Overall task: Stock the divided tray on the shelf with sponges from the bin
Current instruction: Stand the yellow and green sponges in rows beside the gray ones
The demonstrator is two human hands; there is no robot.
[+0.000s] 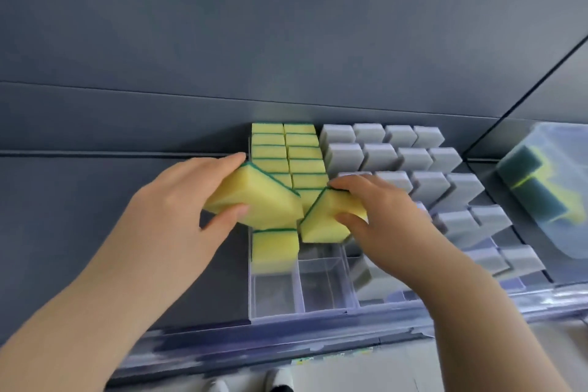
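A clear divided tray sits on the dark shelf. Its two left lanes hold rows of yellow sponges with green scrub edges. My left hand grips one yellow sponge tilted above the left lane, thumb underneath and fingers over its top. My right hand grips a second yellow sponge tilted above the neighbouring lane. Another yellow sponge stands upright in the left lane just below them. The front compartments of both lanes show bare clear plastic.
Grey sponges fill the lanes to the right, several leaning. A clear bin at the far right holds yellow and green sponges. The shelf's front lip runs below the tray. A dark back panel rises behind.
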